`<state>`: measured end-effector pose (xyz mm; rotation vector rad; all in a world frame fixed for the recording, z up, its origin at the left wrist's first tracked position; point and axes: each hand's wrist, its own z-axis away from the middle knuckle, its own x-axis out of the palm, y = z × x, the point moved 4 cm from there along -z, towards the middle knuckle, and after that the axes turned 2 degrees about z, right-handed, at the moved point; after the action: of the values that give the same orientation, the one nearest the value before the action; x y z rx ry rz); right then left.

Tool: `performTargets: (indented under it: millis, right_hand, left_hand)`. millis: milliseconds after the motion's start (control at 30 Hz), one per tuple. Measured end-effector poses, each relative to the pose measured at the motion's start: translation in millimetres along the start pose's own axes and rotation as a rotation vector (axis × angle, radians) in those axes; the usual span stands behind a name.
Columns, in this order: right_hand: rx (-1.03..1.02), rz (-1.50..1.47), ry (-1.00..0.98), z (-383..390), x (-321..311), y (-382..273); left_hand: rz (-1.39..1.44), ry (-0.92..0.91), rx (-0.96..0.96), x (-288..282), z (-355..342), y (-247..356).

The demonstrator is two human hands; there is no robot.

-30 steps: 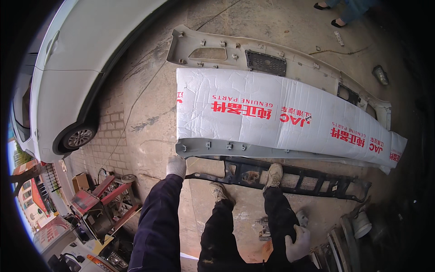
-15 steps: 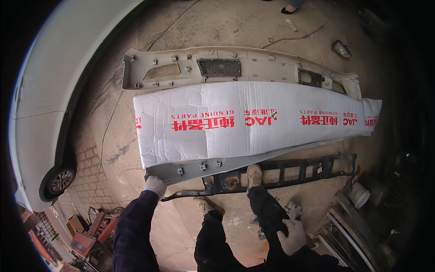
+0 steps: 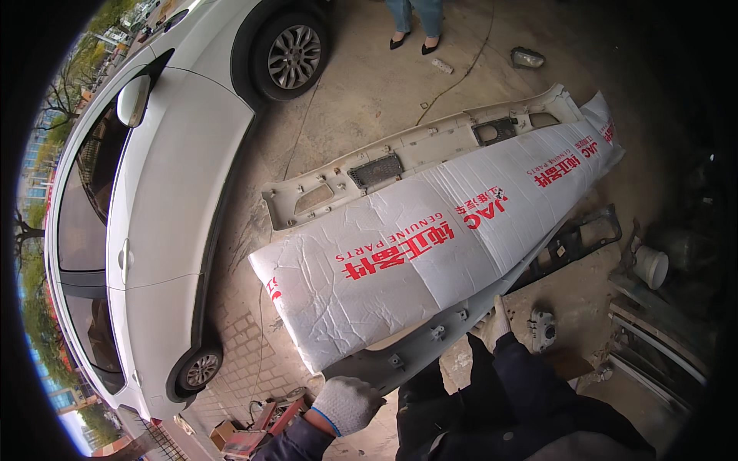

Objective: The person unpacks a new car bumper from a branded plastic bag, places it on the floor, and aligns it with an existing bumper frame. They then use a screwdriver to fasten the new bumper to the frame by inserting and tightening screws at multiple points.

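1. Head view, landmark: white wrap (image 3: 434,246) with red print. It runs slantwise, its near end to the lower left, its far end to the upper right; surface creased.
2. Grey panel (image 3: 415,349): lies beneath the wrap, exposed as a strip along the wrap's near edge, small clips showing on it. The rest is covered.
3. Left hand (image 3: 350,403): white glove, at the wrap's lower-left end, on the exposed edge of the grey panel. Fingers bent in and pressed together, closed over that edge — tips out of sight.
4. Right hand (image 3: 501,315): light glove, at the near side of the wrap, right of its middle, by the grey panel's edge. One digit points up along the edge; the others are hidden, so cannot tell whether they pinch it.
5. Beige panel (image 3: 434,146): beyond the wrap's far edge, partly overlapped by it; mesh grille (image 3: 377,170) set in it.
6. Black frame (image 3: 550,257): on the near side of the wrap's right half, partly hidden by the grey panel.
7. Pale bucket (image 3: 651,266): right of the wrap, past the black frame.
8. White car (image 3: 165,192): left of the wrap, well apart.
9. Lamp unit (image 3: 527,57) and another person's legs (image 3: 415,15) — both on the floor area beyond the beige panel.
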<state>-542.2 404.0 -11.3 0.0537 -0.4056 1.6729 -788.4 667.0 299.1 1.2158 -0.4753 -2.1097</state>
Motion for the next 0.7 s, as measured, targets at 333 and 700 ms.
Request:
performTargets:
  millis: [333, 700]
  right_hand:
    - [0.099, 0.065, -0.097, 80.3, 84.6, 26.7]
    - [0.056, -0.014, -0.175, 80.5, 49.1, 19.5]
  left_hand:
    - [-0.152, 0.069, -0.014, -39.5, 1.3, 79.8]
    - [1.434, 0.86, -0.925, -45.0, 50.6, -86.4]
